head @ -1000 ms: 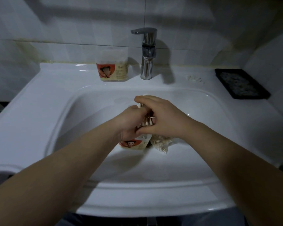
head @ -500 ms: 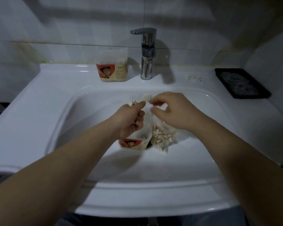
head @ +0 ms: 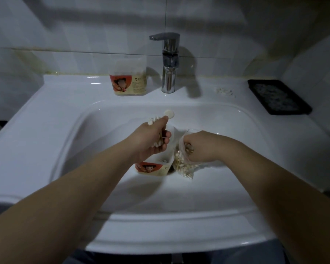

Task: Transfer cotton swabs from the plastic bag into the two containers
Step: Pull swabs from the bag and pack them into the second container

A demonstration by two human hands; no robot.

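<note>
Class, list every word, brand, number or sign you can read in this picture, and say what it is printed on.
Back container: label with a cartoon picture and small print, too blurred to read.
Front container: same kind of label, print too small to read.
Plastic bag, tap, black tray: no text visible.
Nothing here can be quoted.

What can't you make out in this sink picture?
Head view only.
The right hand reaches into the plastic bag; grip unclear.
Opening of the basin container: hidden behind the left hand.
Label print on the back container: too small, dim.
Contents of the black tray: blurred.
</note>
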